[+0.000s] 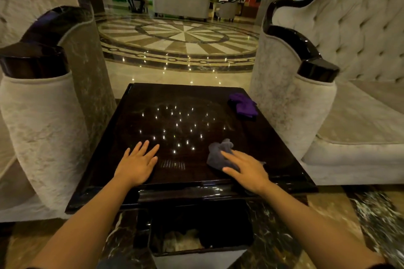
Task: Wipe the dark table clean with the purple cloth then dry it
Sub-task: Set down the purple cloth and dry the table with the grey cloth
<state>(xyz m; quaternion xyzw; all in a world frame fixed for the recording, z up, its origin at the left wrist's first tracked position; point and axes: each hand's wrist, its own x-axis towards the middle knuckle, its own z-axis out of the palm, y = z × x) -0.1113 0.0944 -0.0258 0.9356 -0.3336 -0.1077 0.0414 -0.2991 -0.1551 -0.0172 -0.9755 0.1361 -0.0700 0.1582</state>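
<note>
The dark glossy table (153,102) stands between two armchairs and mirrors ceiling lights, with faint smear marks on its top. A bright purple cloth (243,106) lies crumpled near the table's far right edge, untouched. A duller grey-purple cloth (216,153) lies at the front right, and my right hand (247,170) presses flat on its near part with fingers spread. Flat on the bare tabletop at the front left rests my left hand (137,164), fingers apart and holding nothing.
Pale upholstered armchairs flank the table, one left (50,120) and one right (306,102), their arms close to its side edges. Below the table's front edge sits a dark lower shelf (201,229). Polished marble floor (181,41) stretches beyond.
</note>
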